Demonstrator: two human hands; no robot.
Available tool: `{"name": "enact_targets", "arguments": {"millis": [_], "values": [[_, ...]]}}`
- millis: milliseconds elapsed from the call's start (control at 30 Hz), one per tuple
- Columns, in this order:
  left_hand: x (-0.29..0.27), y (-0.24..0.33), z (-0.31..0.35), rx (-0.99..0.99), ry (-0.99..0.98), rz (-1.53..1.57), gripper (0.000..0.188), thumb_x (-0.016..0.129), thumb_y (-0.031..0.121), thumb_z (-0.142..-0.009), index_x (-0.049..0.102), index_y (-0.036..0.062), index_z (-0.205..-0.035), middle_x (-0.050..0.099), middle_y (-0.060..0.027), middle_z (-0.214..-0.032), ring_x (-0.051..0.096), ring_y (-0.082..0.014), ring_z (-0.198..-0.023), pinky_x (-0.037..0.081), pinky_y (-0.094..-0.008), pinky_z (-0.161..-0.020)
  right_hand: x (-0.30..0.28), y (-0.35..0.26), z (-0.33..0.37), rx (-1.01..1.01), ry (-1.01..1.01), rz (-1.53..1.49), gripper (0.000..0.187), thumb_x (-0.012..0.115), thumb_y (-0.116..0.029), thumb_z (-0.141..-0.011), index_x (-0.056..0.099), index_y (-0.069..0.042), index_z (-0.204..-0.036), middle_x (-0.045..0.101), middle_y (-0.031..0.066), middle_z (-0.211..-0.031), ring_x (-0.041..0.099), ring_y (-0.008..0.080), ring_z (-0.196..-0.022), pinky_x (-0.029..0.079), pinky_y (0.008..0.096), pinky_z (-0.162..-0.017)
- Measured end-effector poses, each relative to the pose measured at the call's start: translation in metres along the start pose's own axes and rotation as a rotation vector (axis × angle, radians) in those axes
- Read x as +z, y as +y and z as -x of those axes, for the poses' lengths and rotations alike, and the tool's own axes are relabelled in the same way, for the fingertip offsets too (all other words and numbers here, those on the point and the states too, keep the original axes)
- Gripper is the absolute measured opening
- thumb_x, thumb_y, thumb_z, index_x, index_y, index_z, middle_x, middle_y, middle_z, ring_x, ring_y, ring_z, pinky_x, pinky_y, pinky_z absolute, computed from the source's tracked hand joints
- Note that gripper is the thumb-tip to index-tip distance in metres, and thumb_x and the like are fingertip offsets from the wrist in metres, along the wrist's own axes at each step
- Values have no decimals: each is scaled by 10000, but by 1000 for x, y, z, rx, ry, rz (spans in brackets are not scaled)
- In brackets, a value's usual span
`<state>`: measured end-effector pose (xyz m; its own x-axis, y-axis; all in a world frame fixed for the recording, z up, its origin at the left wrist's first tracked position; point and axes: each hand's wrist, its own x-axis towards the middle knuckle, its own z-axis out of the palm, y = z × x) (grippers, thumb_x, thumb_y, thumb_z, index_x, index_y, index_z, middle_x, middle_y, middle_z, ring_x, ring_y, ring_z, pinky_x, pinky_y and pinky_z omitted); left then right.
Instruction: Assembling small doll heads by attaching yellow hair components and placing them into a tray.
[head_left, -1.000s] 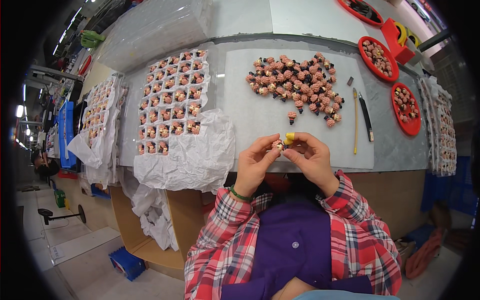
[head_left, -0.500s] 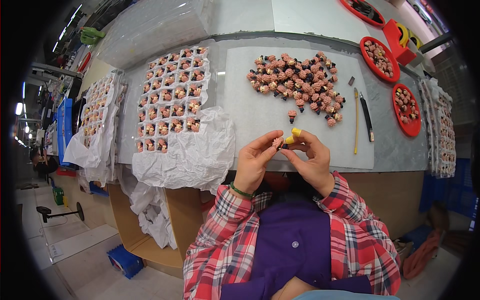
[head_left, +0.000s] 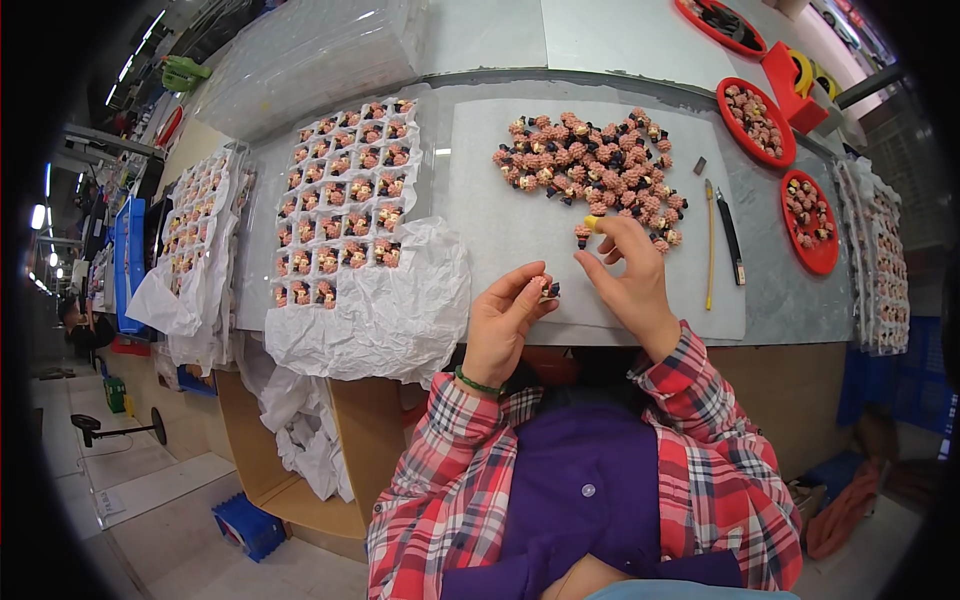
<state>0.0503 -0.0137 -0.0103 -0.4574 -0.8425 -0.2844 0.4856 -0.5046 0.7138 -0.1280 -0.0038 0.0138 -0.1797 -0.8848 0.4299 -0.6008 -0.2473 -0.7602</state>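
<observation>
My left hand pinches a small pink curly-haired figurine with a dark part, just above the front of the white sheet. My right hand reaches forward with thumb and index finger apart. A yellow cover sits on its fingertip. Between that finger and the thumb a single figurine stands on the sheet; whether the fingers touch it I cannot tell. Behind it spreads a heap of like figurines, pink with black parts.
Left of the sheet, a compartment tray holds rows of figurines, its front covered by white tissue paper. A yellow stick and a black pen-like tool lie at right. Red bowls hold more pieces. Clear plastic trays stand behind.
My right hand has let go of the figurine it held together with my left and moved forward to the single one on the sheet. My left hand keeps its figurine, shifted slightly left.
</observation>
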Motion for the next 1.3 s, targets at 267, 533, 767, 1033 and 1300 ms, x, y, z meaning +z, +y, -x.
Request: {"name": "enact_targets", "arguments": {"millis": [267,533,767,1033,1300], "values": [[1,-4,-1,36,-9,-52,280,572,33,-866,538,-28,-1137,591,-102,-1087,567,-144,-970,469,-263,-835,-7,-5,18,62,-215,-237,236,674,-40,-751,605,-5,-974,586,85,-895,549,133,-693,440,241,-580],[6,0,-4,159,-63,-112,315,575,-50,-824,536,-33,-1136,573,-108,-1128,559,-138,-984,448,-260,-878,-91,78,4,130,179,693,280,604,-44,-769,564,-13,-1045,581,159,-950,588,296,-819,464,354,-730],[7,-1,-5,108,-19,-127,305,577,-32,-833,547,-41,-1137,592,-82,-1082,558,-116,-972,438,-243,-881,-101,90,2,320,67,579,302,526,6,-772,553,3,-1074,547,153,-998,569,285,-844,454,351,-710],[6,-7,-5,110,-9,-164,293,566,-15,-849,549,-46,-1140,594,-83,-1078,557,-137,-994,438,-252,-890,-55,3,4,63,198,-363,205,488,-59,-906,544,58,-1065,530,83,-936,531,110,-754,421,215,-604],[12,-7,-5,148,-84,-223,285,548,-20,-856,553,-38,-1141,588,-92,-1091,556,-146,-1003,433,-255,-896,-44,-23,14,55,-194,-444,253,504,-211,-932,590,26,-924,499,20,-661,479,75,-532,342,198,-466]]}}
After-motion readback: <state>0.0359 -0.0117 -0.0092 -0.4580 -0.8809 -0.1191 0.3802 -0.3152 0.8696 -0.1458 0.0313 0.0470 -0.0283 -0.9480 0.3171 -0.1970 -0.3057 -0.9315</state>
